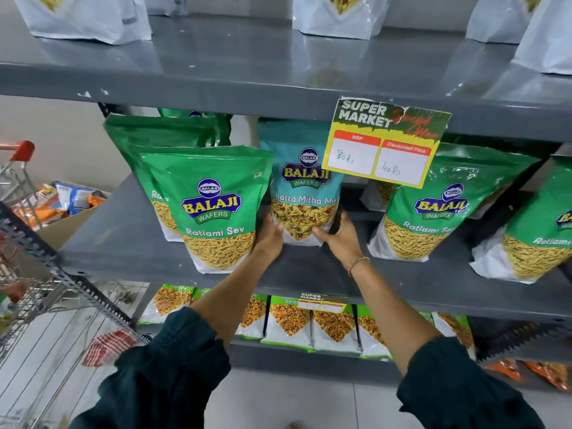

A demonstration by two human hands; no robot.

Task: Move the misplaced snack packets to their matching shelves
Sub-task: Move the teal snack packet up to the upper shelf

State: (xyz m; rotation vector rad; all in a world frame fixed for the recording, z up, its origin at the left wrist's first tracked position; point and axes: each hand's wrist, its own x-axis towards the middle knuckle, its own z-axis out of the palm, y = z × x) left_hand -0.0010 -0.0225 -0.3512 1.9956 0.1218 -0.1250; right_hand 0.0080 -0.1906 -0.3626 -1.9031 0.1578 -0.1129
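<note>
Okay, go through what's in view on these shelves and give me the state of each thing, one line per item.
Khatta Mitha Mix packet: upright on the middle shelf, gripped low on both sides.
Left hand: on the packet's left edge.
Right hand: on its right edge.
Front Ratlami Sev packet: upright, sealed, untouched.
Price tag: hanging tilted, torn on top, covering the teal packet's corner.
Shopping cart: parked at left.

"Balaji Wafers Ratlami Sev" on green packet (213, 209); "80 Rs", "40 Rs" on price tag (385, 144).
</note>
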